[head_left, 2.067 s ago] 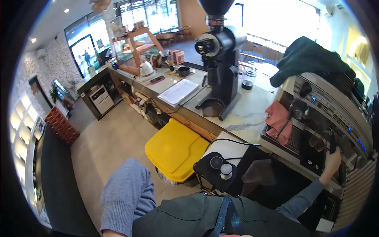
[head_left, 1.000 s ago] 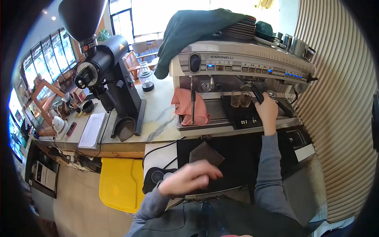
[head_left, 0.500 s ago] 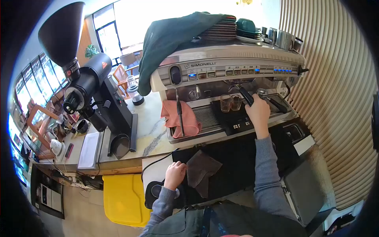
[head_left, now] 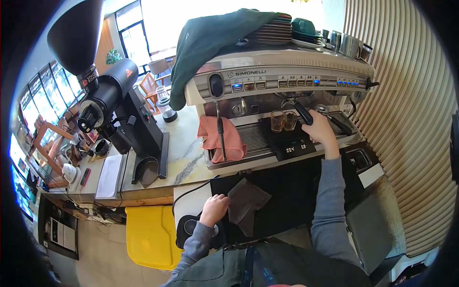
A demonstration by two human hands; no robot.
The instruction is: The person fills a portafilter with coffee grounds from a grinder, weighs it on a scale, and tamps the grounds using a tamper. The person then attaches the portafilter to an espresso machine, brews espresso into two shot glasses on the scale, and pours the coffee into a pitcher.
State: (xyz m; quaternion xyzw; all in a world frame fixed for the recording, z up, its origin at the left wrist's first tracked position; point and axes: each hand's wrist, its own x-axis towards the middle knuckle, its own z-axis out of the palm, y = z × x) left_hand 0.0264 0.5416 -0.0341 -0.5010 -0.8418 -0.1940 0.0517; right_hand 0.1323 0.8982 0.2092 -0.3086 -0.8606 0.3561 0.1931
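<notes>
My right hand (head_left: 319, 129) is closed around the lower end of the black handle of a portafilter (head_left: 302, 113) locked into the espresso machine (head_left: 296, 62). Left of it, two small glasses (head_left: 277, 121) stand side by side on a black scale (head_left: 295, 149) on the drip tray; brown liquid shows in them. The display appears to read 004 and 0.8. A second portafilter (head_left: 339, 125) lies to the right of my hand. My left hand (head_left: 215, 209) rests with curled fingers at the left edge of a dark brown cloth (head_left: 247, 205) on the black mat.
A pink cloth (head_left: 222, 138) lies beneath the steam wand at the tray's left. A black grinder (head_left: 138, 124) stands further left. Below the counter is a yellow bin (head_left: 150, 237). Plates (head_left: 270, 31) and a green cloth (head_left: 210, 38) sit on the machine.
The scale's readings have risen from about 003 and 0.5 to 004 and 0.8. My right hand has shifted slightly right at the handle. The view has moved a little; my left hand stays by the cloth.
</notes>
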